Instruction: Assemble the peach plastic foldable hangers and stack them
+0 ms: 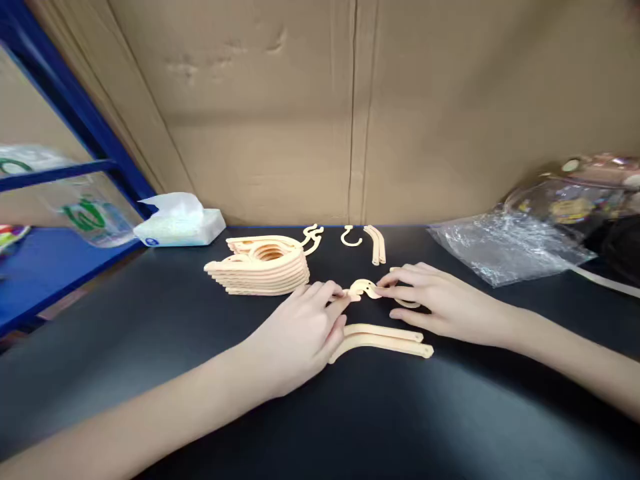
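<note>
A small curved cream plastic hanger piece point(364, 287) with little holes lies between my hands. My left hand point(313, 323) pinches its left end between closed fingers. From the other side, my right hand point(433, 297) has its fingertips at the right end, gripping it. Part of a round cream hook point(407, 304) shows beneath my right fingers; the rest is hidden. Just in front, two long cream hanger arms point(385, 339) lie side by side, their left ends next to my left hand.
Left of my hands stands a stack of cream folding hangers point(260, 267). Behind are loose hooks point(351, 237) and two more arms point(376, 245). A tissue pack point(181, 225) sits at back left, a clear plastic bag point(515, 247) at right. Cardboard point(260, 120) walls the black table's point(390, 413) far edge.
</note>
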Available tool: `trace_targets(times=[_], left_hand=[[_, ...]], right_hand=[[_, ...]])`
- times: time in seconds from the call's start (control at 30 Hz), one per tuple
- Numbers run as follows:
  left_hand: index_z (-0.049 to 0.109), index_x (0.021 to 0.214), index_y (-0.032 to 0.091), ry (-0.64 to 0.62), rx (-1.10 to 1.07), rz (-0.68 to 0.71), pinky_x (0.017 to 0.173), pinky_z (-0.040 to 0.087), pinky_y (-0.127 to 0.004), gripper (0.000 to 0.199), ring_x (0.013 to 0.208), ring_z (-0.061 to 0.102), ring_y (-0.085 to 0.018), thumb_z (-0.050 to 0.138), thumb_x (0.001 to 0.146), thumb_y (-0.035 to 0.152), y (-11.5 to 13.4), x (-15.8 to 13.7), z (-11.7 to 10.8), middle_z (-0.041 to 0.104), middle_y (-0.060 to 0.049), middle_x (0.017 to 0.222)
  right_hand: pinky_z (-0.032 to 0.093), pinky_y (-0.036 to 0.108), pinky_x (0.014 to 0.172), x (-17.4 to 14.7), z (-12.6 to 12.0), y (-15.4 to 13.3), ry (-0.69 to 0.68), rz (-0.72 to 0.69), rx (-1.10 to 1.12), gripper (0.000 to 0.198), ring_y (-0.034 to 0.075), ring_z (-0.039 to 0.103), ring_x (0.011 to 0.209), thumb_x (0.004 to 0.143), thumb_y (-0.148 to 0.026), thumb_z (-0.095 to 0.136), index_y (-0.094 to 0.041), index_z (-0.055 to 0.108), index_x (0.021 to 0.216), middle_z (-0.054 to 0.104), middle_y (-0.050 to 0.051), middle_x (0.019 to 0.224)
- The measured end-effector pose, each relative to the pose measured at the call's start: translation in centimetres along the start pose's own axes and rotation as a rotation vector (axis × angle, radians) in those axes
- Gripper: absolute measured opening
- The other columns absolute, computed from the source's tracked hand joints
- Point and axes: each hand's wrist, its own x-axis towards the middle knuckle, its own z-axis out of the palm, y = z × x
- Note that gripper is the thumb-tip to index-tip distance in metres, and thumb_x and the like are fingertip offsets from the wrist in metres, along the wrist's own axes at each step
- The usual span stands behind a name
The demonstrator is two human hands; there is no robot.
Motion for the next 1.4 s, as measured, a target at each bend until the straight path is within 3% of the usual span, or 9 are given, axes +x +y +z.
trace_targets(times=[0.2,0.5,0.67,0.8,1.03,1.17,1.27,1.4], left_hand=[[0.047,0.133,0.009,0.013,0.066,0.029,0.101,0.037,-0.043,0.043,0.115,0.047,-0.025,0.026,0.099,0.023,0.1,-0.5,0.9,0.051,-0.01,0.132],[0.046,0.134,0.006,0.044,0.016,0.027,0.107,0.034,-0.042,0.045,0.125,0.039,-0.026,0.025,0.099,0.024,-0.5,-0.5,1.2,0.049,-0.012,0.134],[0.045,0.136,0.007,0.057,-0.004,0.022,0.109,0.033,-0.043,0.044,0.129,0.036,-0.027,0.027,0.099,0.024,-0.6,-0.5,1.4,0.048,-0.012,0.134],[0.045,0.136,0.008,0.065,-0.023,0.024,0.11,0.033,-0.044,0.044,0.132,0.033,-0.027,0.028,0.098,0.024,-0.7,-0.4,1.7,0.047,-0.012,0.135],[0.042,0.136,0.016,0.108,-0.087,0.042,0.111,0.031,-0.045,0.04,0.135,0.031,-0.025,0.032,0.098,0.025,-0.9,-0.4,1.4,0.044,-0.01,0.139],[0.054,0.104,0.017,0.117,-0.151,0.129,0.105,0.037,-0.037,0.019,0.127,0.04,-0.021,0.046,0.093,0.031,-0.6,-0.5,0.4,0.052,-0.008,0.127],[0.05,0.079,0.018,0.105,-0.128,0.215,0.098,0.038,-0.035,0.017,0.119,0.045,-0.022,0.058,0.085,0.032,-0.3,-0.6,0.0,0.056,-0.007,0.117],[0.049,0.078,0.018,0.065,-0.073,0.253,0.096,0.037,-0.037,0.018,0.114,0.046,-0.023,0.057,0.084,0.031,-0.2,-0.7,0.1,0.055,-0.007,0.114]], right_hand=[[0.043,0.039,0.093,-0.4,0.5,0.3,0.07,-0.031,-0.026,0.036,0.021,0.052,0.107,0.093,-0.033,0.05,-0.018,0.059,0.124,0.061,0.005,0.122],[0.042,0.038,0.093,-0.1,0.2,0.3,0.133,-0.055,-0.083,0.034,0.02,0.054,0.106,0.096,-0.029,0.045,-0.017,0.056,0.125,0.062,0.005,0.121],[0.044,0.038,0.088,-0.2,-0.2,2.3,0.207,-0.111,-0.279,0.03,0.023,0.054,0.102,0.093,-0.015,0.044,-0.015,0.061,0.118,0.063,0.008,0.115],[0.044,0.038,0.086,-0.3,0.1,3.4,0.181,-0.161,-0.463,0.034,0.025,0.054,0.097,0.087,-0.004,0.046,-0.014,0.064,0.115,0.062,0.01,0.112],[0.04,0.035,0.069,-0.1,0.1,3.3,0.11,-0.192,-0.643,0.022,0.022,0.051,0.076,0.088,-0.007,0.047,-0.012,0.066,0.097,0.059,0.007,0.084],[0.039,0.034,0.068,-0.2,-0.1,2.8,0.229,-0.161,-0.428,0.018,0.019,0.05,0.071,0.093,-0.018,0.045,-0.014,0.062,0.091,0.057,0.005,0.076],[0.04,0.031,0.068,-0.2,0.0,2.0,0.326,-0.018,-0.043,0.015,0.015,0.051,0.069,0.092,-0.023,0.046,-0.016,0.059,0.09,0.058,0.002,0.075],[0.043,0.028,0.065,0.1,0.2,0.8,0.282,0.22,0.564,0.019,0.013,0.053,0.068,0.091,-0.037,0.052,-0.019,0.058,0.086,0.061,0.001,0.081]])
